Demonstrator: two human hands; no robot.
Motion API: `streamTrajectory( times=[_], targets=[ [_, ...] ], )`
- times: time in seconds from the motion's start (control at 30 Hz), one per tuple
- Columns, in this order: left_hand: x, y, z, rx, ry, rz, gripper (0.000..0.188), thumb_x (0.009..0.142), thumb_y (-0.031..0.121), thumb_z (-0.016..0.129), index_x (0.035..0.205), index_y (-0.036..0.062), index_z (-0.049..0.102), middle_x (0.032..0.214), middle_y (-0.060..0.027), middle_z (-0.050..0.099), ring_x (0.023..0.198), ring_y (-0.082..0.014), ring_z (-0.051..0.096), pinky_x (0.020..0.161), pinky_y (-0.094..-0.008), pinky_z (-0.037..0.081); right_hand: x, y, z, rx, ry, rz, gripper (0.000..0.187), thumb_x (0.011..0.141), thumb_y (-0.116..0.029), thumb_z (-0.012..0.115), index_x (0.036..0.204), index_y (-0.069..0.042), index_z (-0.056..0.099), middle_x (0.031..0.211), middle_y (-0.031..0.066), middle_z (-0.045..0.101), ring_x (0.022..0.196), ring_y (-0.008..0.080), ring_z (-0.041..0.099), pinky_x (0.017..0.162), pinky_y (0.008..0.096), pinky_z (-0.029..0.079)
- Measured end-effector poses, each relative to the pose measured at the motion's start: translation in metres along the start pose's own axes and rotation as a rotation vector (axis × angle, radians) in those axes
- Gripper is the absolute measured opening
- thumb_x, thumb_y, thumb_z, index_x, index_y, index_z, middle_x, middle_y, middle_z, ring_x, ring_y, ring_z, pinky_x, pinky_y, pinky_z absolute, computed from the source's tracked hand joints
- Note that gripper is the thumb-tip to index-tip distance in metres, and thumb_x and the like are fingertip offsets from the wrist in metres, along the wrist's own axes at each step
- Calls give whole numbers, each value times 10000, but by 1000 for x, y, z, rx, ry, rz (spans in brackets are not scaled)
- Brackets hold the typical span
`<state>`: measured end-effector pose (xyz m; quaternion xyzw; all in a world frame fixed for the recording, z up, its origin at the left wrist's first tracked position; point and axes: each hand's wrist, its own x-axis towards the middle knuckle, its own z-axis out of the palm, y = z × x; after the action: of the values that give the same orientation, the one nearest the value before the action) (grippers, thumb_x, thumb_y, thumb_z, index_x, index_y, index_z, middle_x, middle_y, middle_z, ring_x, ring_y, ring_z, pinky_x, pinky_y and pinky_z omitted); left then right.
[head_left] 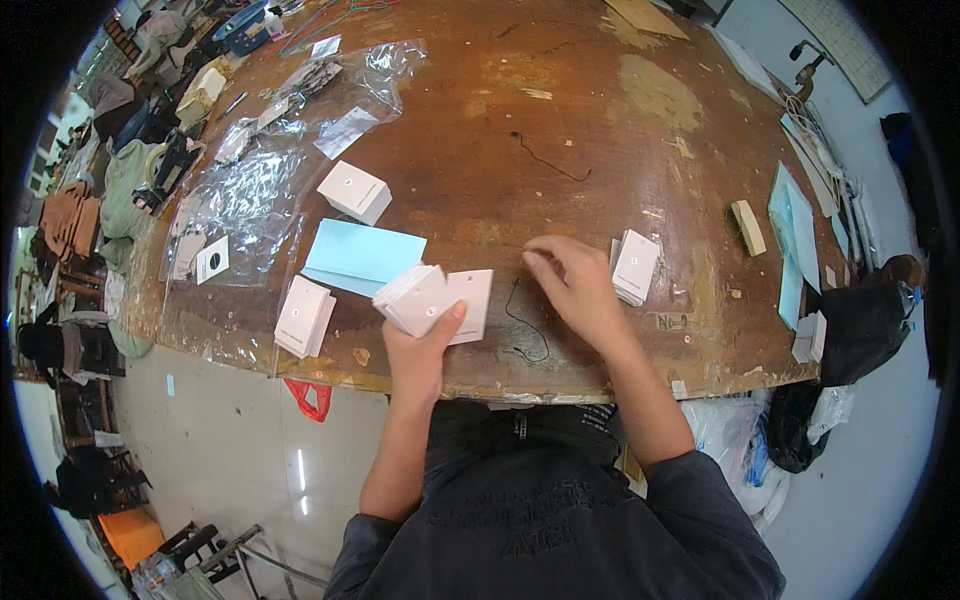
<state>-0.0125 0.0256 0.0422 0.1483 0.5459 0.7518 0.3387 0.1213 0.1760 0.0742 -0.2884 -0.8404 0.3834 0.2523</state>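
Observation:
My left hand (415,352) is closed around a fanned stack of pale pink cards (408,302), its thumb pressed on the front. One card (470,300), with small holes near its top, sticks out to the right of the stack. To the right, my right hand (575,285) hovers over the table, thumb and forefinger pinched together. Whatever they pinch is too small to make out. A dark string (520,320) lies curled on the wood between my hands. Right beside my right hand sits another card stack (634,268).
Light blue folded paper (362,256) lies behind my left hand, between two card stacks (355,192) (305,316). Clear plastic bags (255,195) cover the table's left side. Farther back is another dark string (550,160). At the right are a wooden block (747,228) and blue sheets (790,240).

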Motion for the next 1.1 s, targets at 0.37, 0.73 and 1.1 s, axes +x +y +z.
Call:
streamTrajectory(
  times=[0.37, 0.73, 1.1],
  targets=[
    [-14, -4, -23, 68, 57, 8, 592, 805, 12, 764, 1325, -61, 490, 1153, -96, 607, 1022, -147, 589, 889, -291, 489, -64, -11, -5, -440, -260, -269, 176, 840, -105, 635, 982, -6, 606, 887, 171, 637, 851, 335, 627, 723, 419, 535],
    [-26, -3, -6, 26, -30, 24, 377, 818, 31, 760, 1149, -46, 597, 1063, -77, 641, 945, -124, 605, 822, -281, 507, -50, -19, 1, 378, -84, 55, 155, 818, 102, 593, 946, 47, 662, 989, 119, 610, 921, 233, 639, 783, 296, 520],
    [-30, -11, 0, 180, -69, -7, 412, 804, -15, 755, 1178, -32, 583, 1081, -67, 631, 969, -139, 610, 844, -289, 506, -50, -35, 28, 437, 133, 90, 85, 863, 48, 659, 932, 17, 621, 882, 50, 662, 794, 73, 603, 684, 220, 500]
  ],
)
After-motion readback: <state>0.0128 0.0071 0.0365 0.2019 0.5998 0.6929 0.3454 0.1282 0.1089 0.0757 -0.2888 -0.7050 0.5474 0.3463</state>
